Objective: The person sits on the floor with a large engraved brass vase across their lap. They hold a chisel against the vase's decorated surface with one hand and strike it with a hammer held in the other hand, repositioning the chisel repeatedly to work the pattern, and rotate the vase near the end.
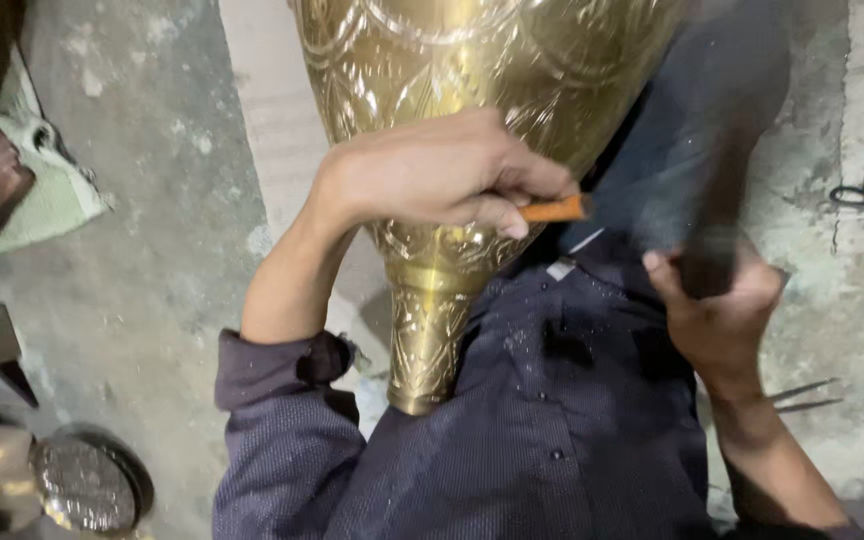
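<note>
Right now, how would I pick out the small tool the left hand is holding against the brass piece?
Find the big engraved brass vase lying across the person's lap, wide end away and narrow neck toward the body. The left hand rests on its side, pinching a short rod. It is the only orange thing there, poking out past the fingertips toward the blurred dark hammer in the right hand.

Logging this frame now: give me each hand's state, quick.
Left hand: closed, pinching an orange chisel against the brass vase.
Right hand: closed around a dark, motion-blurred hammer handle.
</note>
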